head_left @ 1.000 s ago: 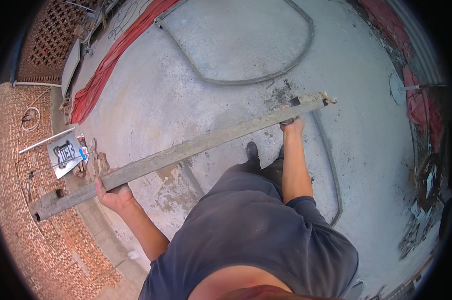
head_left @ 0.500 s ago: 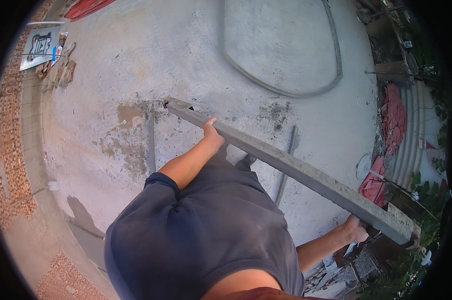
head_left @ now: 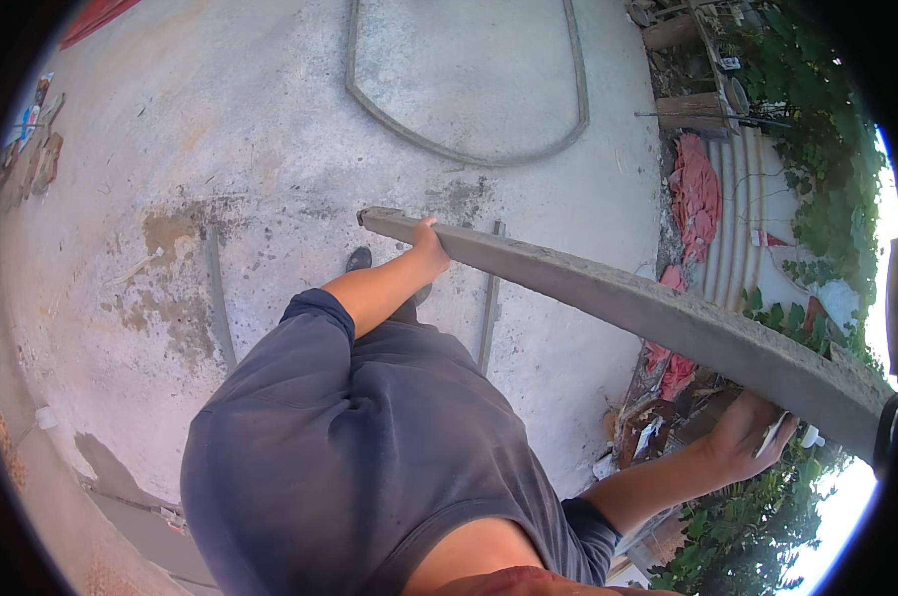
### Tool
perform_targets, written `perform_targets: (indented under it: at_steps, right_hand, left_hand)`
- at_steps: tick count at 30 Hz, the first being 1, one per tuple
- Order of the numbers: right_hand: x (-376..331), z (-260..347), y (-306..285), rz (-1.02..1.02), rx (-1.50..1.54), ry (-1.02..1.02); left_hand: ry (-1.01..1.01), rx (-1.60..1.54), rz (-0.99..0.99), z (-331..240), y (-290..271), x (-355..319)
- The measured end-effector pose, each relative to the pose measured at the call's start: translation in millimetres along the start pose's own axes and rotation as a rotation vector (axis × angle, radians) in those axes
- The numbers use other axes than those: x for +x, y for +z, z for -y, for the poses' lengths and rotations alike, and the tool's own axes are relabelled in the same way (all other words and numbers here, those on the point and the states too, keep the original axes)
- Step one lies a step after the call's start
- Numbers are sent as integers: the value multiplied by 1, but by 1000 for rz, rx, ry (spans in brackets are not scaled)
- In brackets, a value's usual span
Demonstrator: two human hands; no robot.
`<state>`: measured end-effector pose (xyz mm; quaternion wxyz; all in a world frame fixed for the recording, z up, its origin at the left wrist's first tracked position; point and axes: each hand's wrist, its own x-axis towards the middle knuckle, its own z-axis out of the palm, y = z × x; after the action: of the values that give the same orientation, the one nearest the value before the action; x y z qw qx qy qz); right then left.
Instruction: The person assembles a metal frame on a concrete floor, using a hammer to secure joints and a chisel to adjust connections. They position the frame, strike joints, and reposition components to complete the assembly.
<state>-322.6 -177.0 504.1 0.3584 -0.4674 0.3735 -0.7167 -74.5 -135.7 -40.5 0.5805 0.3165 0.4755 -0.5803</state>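
Observation:
A long grey beam [head_left: 618, 293], rough and crusted like concrete, slants across in front of me from the middle to the far right. Near its left end my left hand [head_left: 429, 248] grips it, the thumb up over the top edge. My right hand [head_left: 747, 437] is under the beam near its right end, fingers curled against its lower side. A small pale, flat piece [head_left: 772, 433] shows at the right fingers; its kind cannot be made out. The beam's right end runs to the dark rim of the picture.
Two narrow bars [head_left: 491, 298] [head_left: 219, 298] lie on the concrete floor [head_left: 280, 119]. A bent grey hose or strip [head_left: 459, 154] curves farther off. Along the right are red cloth [head_left: 694, 189], corrugated sheet [head_left: 737, 214], debris and green plants [head_left: 806, 79]. My dark shoe [head_left: 359, 258] stands below the beam.
My view has swung to the right. The beam's right end has risen and come nearer, both hands still on it. One shoe now shows left of my left forearm.

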Motion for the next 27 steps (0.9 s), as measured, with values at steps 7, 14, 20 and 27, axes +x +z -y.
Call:
perform_targets:
  at_steps: [7,14,20,27]
  right_hand:
    - [-17,-19,-40,492,-182,533]
    - [-102,-78,-117,294,-924,489]
    - [-136,-108,-144,84,-174,816]
    - [-150,-102,-79,256,-84,1009]
  left_hand:
    - [-12,11,69,-21,2,-9]
    - [55,-64,54,-13,-10,-19]
    - [82,-68,-22,-1,-15,-1]
    - [104,18,-12,-16,9,-25]
